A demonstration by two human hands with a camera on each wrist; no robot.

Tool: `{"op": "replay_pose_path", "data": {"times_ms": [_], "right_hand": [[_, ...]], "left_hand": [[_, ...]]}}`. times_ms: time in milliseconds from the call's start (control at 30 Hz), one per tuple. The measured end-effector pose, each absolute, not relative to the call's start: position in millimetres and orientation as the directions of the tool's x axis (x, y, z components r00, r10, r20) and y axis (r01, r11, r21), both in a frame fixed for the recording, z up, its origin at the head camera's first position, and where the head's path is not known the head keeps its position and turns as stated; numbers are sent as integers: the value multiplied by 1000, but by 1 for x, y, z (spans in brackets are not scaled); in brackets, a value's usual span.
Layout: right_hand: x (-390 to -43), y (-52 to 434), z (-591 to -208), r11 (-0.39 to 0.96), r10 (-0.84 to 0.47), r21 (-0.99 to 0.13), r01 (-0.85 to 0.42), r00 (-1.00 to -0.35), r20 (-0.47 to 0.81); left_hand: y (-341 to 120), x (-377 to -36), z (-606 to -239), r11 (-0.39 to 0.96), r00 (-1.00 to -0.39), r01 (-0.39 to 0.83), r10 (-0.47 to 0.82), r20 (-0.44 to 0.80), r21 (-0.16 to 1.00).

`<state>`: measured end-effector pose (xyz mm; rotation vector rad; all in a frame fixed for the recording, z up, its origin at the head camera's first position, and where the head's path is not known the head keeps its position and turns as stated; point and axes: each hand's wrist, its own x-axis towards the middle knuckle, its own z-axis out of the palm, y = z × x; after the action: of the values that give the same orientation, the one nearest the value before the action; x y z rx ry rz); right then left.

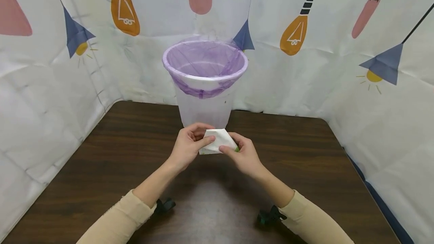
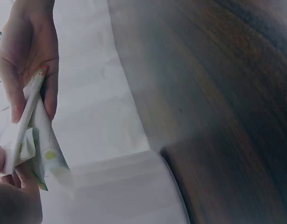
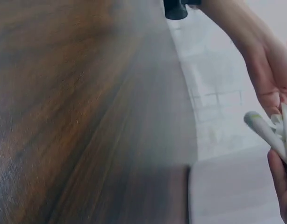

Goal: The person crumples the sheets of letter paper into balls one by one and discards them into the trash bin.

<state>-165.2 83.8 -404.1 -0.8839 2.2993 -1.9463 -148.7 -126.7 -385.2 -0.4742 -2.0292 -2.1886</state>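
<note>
We record both hands raised just above the dark wooden table (image 1: 101, 168), meeting in front of the base of a white bin (image 1: 206, 110). Between them is a folded white paper packet (image 1: 217, 141) with a trace of green print at its right corner. The left hand (image 1: 187, 147) has its fingers curled over the packet's left edge, with the thumb pressed against the front face, so it grips the packet. The right hand (image 1: 242, 154) pinches the lower right edge between thumb and fingers and likewise grips it. The packet is held clear of the table surface; the head view places it just before the bin's lower wall, though we cannot tell whether it touches the bin. The left wrist view shows the packet (image 2: 33, 135) edge-on, layered and creased, with a pale green mark on one fold. The right wrist view shows only rolled white edges of the packet (image 3: 269, 133) at the frame's right side. The bin stands upright at the table's far edge and is lined with a purple bag (image 1: 205, 61) turned down over its rim. Cream sleeves (image 1: 122, 221) cover both forearms. A white backdrop (image 1: 339, 67) printed with lamps and bulbs encloses the table on three sides.
</note>
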Motion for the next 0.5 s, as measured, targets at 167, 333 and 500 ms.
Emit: {"op": "replay_pose_path", "data": {"times_ms": [167, 333, 500], "right_hand": [[-168, 88, -403, 61, -396, -908, -415, -845, 360], [-172, 94, -398, 100, -443, -898, -429, -827, 346], [-173, 99, -392, 81, -508, -900, -429, -795, 333]], "left_hand": [[-126, -152, -387, 69, -921, 382, 113, 373, 922], [-132, -155, -384, 183, -907, 410, 183, 379, 894], [-136, -158, -379, 215, -894, 385, 327, 305, 898]]}}
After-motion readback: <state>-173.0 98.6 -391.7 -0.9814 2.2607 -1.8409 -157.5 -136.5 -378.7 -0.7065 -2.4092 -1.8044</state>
